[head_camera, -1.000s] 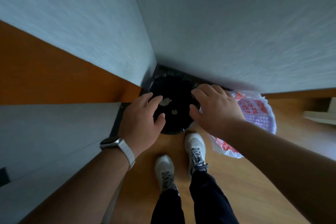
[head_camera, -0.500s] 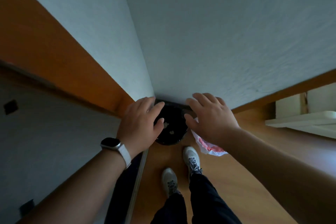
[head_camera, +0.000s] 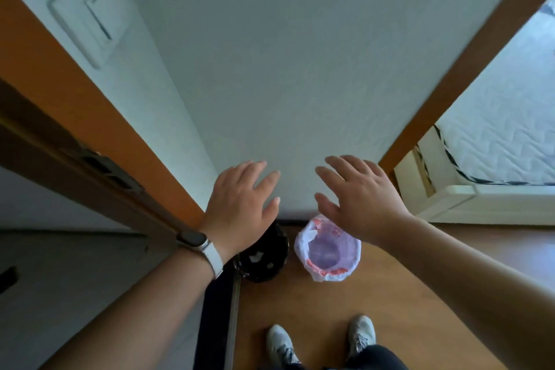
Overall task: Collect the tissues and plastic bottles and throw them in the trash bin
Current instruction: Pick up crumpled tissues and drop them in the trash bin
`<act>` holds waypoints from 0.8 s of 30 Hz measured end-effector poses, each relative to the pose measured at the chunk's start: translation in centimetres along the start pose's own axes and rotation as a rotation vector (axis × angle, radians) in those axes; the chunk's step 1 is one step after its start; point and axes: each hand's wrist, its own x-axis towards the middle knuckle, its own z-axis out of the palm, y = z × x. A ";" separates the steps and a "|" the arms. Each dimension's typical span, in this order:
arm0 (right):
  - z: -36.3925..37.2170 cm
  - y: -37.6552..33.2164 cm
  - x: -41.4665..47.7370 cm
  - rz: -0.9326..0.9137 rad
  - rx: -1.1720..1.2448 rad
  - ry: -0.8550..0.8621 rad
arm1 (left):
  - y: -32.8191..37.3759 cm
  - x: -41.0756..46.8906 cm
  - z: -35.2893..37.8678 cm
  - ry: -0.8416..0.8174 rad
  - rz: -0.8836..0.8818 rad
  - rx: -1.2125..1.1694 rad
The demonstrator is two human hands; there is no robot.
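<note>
- The trash bin point(head_camera: 280, 249), round and black, stands on the wooden floor point(head_camera: 375, 303) in the corner where the white wall point(head_camera: 300, 84) meets the orange door frame point(head_camera: 90, 105).
- Two small white scraps of tissue point(head_camera: 256, 257) lie inside the trash bin, on its dark bottom.
- The left hand point(head_camera: 240, 207) hangs in the air above the trash bin and covers its far left edge from my angle; its fingers are spread and straight, and it holds nothing.
- The right hand point(head_camera: 360, 198) hangs above and to the right of the trash bin, palm down, fingers fanned apart, also holding nothing.
- The two hands are apart, with a gap of bare wall showing between them.
- A watch point(head_camera: 193, 239) on a white strap sits on the left wrist, just left of the trash bin.
- Just to the right of the trash bin stands a second, smaller bin point(head_camera: 319, 269) lined with a white and red plastic bag; the two are close, but I cannot tell whether they touch.
- On the near side of the trash bin the person's two pale shoes point(head_camera: 279, 345) are planted on the floor.
- Far to the right of the trash bin, past a brown frame, a white quilted mattress point(head_camera: 495, 129) shows.
- High up and to the left of the trash bin a white switch plate point(head_camera: 84, 21) is fixed to the wall.
</note>
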 end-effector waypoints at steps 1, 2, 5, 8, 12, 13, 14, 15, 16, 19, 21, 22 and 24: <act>-0.9 0.8 -0.6 0.018 -0.002 0.014 | 1.0 0.7 -0.6 0.011 0.022 0.006; -1.8 1.6 -1.2 0.035 -0.007 0.026 | 2.0 1.3 -1.1 0.023 0.045 0.011; -4.0 4.5 -3.7 0.088 -0.020 0.078 | 5.6 3.4 -2.2 0.065 0.115 0.021; -5.8 8.2 -6.6 0.140 -0.029 0.122 | 10.2 5.8 -2.8 0.110 0.185 0.026; -8.1 14.0 -11.3 0.209 -0.042 0.182 | 17.8 8.7 -3.4 0.129 0.272 0.032; -8.6 15.5 -12.7 0.235 -0.040 0.192 | 19.8 9.4 -3.5 0.129 0.290 0.033; -9.0 17.1 -14.1 0.262 -0.050 0.198 | 21.8 10.1 -3.6 0.132 0.312 0.036; -9.5 18.7 -15.5 0.284 -0.061 0.201 | 23.8 10.7 -3.7 0.139 0.340 0.039; -10.0 20.2 -16.8 0.299 -0.067 0.208 | 25.8 11.4 -3.7 0.147 0.371 0.039; -11.5 25.0 -21.2 0.356 -0.066 0.247 | 31.8 13.8 -3.6 0.188 0.474 0.019; -12.4 28.1 -24.1 0.412 -0.085 0.278 | 35.9 15.3 -3.5 0.207 0.537 -0.001; -12.7 29.5 -25.6 0.437 -0.090 0.294 | 37.9 15.9 -3.4 0.212 0.564 -0.012; -13.4 32.2 -28.5 0.484 -0.097 0.323 | 41.9 17.0 -3.2 0.219 0.611 -0.032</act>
